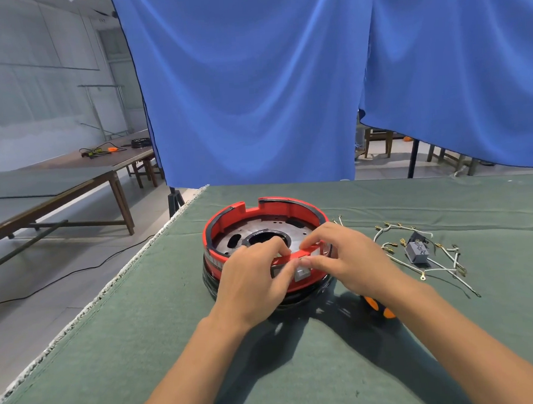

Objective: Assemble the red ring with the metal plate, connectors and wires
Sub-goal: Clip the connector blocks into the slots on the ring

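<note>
My left hand (254,277) and right hand (346,261) both pinch the near rim of the red ring (228,218). White wires (433,267) lie beside it on the counter (112,354).

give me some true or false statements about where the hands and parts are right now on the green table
1. Both hands are at the near rim of the red ring. True: the left hand and right hand pinch it there.
2. The metal plate lies beside the ring on the cloth. False: it sits inside the ring.
3. The white wires lie to the right of the ring. True.
4. The right hand holds the grey connector block. False: it lies among the wires, untouched.
5. The table is bare wood. False: green cloth covers it.
</note>
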A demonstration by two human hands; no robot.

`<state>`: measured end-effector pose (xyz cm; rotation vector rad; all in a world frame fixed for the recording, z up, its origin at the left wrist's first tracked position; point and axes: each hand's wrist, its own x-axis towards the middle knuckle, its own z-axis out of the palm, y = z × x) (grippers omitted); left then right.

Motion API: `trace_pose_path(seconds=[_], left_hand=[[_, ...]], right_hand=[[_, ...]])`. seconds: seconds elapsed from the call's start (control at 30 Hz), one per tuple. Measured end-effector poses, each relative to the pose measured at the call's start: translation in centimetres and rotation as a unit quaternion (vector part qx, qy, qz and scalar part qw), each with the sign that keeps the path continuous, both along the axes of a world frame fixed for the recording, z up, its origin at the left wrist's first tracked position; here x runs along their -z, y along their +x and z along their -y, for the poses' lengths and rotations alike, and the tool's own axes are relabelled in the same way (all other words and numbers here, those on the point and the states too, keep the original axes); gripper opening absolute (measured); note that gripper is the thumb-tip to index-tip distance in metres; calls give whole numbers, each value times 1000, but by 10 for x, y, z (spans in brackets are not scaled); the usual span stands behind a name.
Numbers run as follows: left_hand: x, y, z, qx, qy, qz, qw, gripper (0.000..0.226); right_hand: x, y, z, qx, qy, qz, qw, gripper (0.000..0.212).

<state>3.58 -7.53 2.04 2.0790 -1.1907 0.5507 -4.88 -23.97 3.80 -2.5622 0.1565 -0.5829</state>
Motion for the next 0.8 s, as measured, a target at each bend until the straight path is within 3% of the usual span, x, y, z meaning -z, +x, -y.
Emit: trace_pose_path(seconds=[0.13,0.33,0.57,0.67,0.8], left_hand=[[2,1,0,1,28,19,999,27],[1,1,2,-1,33,23,999,21],[6,-4,5,-39,50,64,996,32],[2,-10,18,-67,70,72,993,33],[-4,-14,40,-83,81,62,991,17]], right_hand=[[-3,-2,4,-25,18,-51,998,23],[-1,3,-2,-4,21,-29,999,24],[3,-2,-3,6,44,2,999,23],[3,-6,-1,45,57,48,996,21],[-1,-15,16,182,63,87,977,14]])
